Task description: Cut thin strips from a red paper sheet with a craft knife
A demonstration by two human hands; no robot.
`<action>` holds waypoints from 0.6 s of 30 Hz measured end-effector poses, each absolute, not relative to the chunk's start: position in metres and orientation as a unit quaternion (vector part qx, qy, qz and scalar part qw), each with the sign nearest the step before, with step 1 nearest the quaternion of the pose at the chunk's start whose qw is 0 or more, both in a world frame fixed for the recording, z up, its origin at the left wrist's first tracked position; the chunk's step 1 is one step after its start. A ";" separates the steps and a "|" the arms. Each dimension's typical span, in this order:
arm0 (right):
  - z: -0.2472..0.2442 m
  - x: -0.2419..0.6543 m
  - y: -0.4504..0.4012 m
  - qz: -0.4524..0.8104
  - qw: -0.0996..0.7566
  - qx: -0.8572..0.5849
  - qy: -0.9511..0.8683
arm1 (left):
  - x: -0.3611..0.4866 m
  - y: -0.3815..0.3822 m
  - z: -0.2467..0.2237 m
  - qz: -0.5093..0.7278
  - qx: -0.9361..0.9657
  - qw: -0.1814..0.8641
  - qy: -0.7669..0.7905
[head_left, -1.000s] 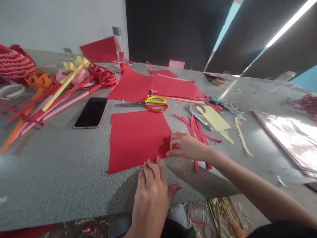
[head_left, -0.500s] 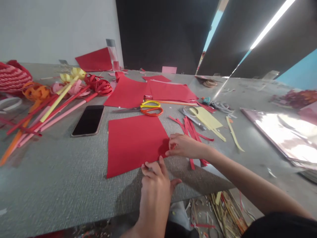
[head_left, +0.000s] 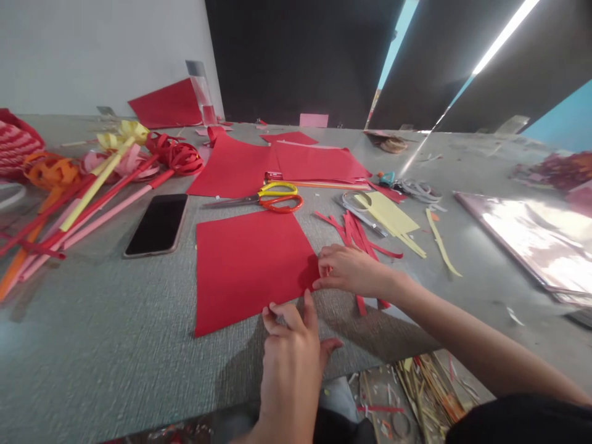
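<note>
A sheet of red paper [head_left: 250,265] lies flat on the grey table in front of me. Along its near edge rest the fingertips of my left hand [head_left: 292,351], palm down, with fingers apart and the thumb sticking out to the right. At the near right corner of the sheet, my right hand [head_left: 346,269] has its fingers curled and pinched on the paper; part of the grip is hidden. Cut red strips [head_left: 358,234] lie partly under and beyond my right hand. Beyond the sheet are scissors [head_left: 277,196] with yellow and orange handles.
A phone [head_left: 157,225] lies left of the sheet, near paper flowers on rolled stems [head_left: 111,197]. Further back are more red sheets [head_left: 319,165] and a bottle [head_left: 202,92]. Grey scissors [head_left: 365,217], yellow paper [head_left: 388,213] and a shiny clear-wrapped stack [head_left: 522,234] are to the right.
The view has shifted slightly. Both hands stay at nearly the same places on the red sheet, and nothing has been picked up or let go.
</note>
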State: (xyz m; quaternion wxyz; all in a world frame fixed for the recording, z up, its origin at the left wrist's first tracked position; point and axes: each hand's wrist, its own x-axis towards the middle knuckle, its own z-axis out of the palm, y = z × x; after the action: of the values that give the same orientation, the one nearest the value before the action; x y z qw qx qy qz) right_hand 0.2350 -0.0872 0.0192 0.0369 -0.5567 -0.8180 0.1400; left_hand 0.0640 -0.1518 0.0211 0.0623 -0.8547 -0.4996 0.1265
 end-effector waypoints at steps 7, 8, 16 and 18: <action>0.016 0.234 -0.101 0.157 0.114 -0.605 -0.773 | 0.064 -0.153 0.023 0.125 -0.858 0.078 -0.492; 0.016 0.234 -0.102 0.168 0.129 -0.612 -0.762 | 0.064 -0.153 0.023 0.124 -0.857 0.083 -0.493; 0.019 0.247 -0.084 0.314 0.152 -0.635 -0.689 | 0.063 -0.154 0.022 0.124 -0.855 0.098 -0.494; 0.023 0.247 -0.083 0.313 0.145 -0.632 -0.694 | 0.062 -0.153 0.022 0.115 -0.853 0.104 -0.498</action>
State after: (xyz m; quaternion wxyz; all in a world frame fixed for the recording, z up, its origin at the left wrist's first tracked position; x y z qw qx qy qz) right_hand 0.2473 -0.0833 0.0230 0.1453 -0.6324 -0.6936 0.3127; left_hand 0.0615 -0.1534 0.0222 0.1045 -0.8529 -0.4984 0.1150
